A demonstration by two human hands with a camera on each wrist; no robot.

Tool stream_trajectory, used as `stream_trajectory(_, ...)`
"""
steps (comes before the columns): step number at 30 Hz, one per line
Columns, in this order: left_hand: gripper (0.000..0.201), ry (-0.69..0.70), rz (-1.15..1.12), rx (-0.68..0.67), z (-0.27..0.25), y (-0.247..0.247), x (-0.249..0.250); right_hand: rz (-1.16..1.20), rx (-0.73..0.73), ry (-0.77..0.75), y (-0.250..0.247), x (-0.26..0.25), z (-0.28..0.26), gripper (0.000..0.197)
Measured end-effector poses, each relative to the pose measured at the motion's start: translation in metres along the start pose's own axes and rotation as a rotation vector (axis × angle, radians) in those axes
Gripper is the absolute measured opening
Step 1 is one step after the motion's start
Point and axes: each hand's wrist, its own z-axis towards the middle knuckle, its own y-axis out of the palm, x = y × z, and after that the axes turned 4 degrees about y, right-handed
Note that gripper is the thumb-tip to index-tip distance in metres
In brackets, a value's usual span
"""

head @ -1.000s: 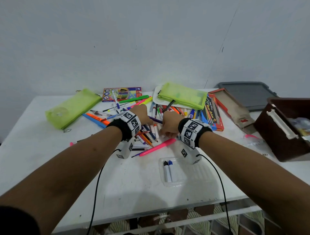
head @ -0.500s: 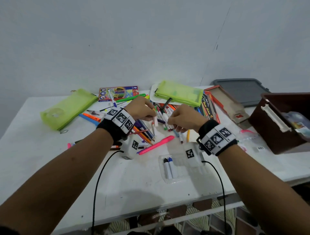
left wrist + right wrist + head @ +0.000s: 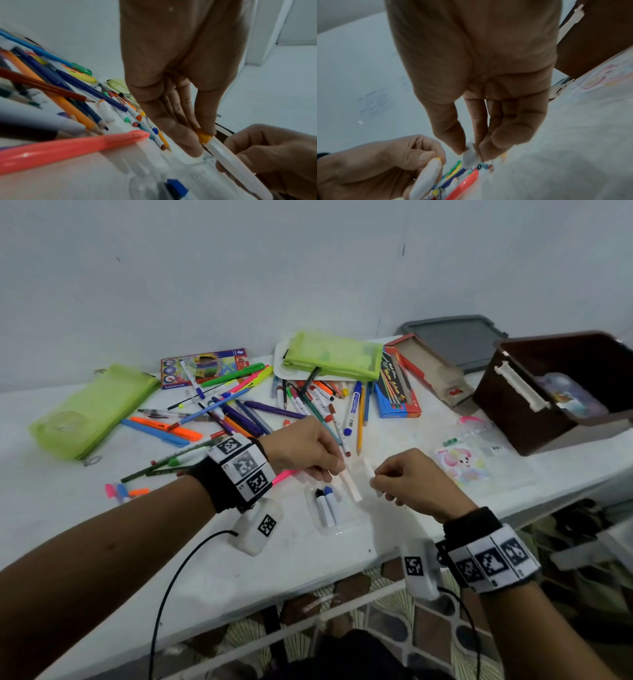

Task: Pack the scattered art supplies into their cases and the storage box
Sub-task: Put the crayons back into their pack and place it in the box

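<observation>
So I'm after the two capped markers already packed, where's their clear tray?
In the head view the clear tray lies near the table's front edge, just below and between both hands, right of the pink highlighter.

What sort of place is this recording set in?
Probably a plain room at home or in a classroom, used as a craft desk: a white table against a bare wall, strewn with pens, green pouches and a brown storage box.

- I sit at a white table [image 3: 85, 525] against a bare pale wall [image 3: 239, 268], likely a home room.
- Patterned floor tiles [image 3: 387, 604] show below; scattered pens [image 3: 274, 409] and green pencil cases [image 3: 92, 409] suggest a hobby corner.
</observation>
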Motion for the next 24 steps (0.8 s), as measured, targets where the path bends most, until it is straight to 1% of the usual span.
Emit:
stream_trajectory(4, 0.006, 0.025, 0.212, 0.03, 0.008, 0.01, -0.006, -0.054, -0.032, 0.001, 0.01, 0.005, -0.001, 0.018)
stream_trajectory(7, 0.004, 0.044, 0.374, 0.019, 0.011, 0.012, -0.007, -0.082, -0.041, 0.007, 0.014, 0.006, -0.001, 0.016)
stream_trajectory(12, 0.006, 0.027, 0.472, 0.002, 0.016, 0.011, -0.005, -0.102, -0.049, -0.002, 0.015, 0.005, 0.0, 0.011)
stream_trajectory(18, 0.003, 0.066, 0.588, -0.074, 0.015, 0.018, 0.0, -0.105, -0.036, -0.015, 0.016, 0.005, 0.0, 0.013)
stream_trajectory(24, 0.007, 0.083, 0.636, -0.065, 0.014, 0.019, 0.0, -0.127, -0.029, -0.044, 0.015, 0.003, -0.003, 0.01)
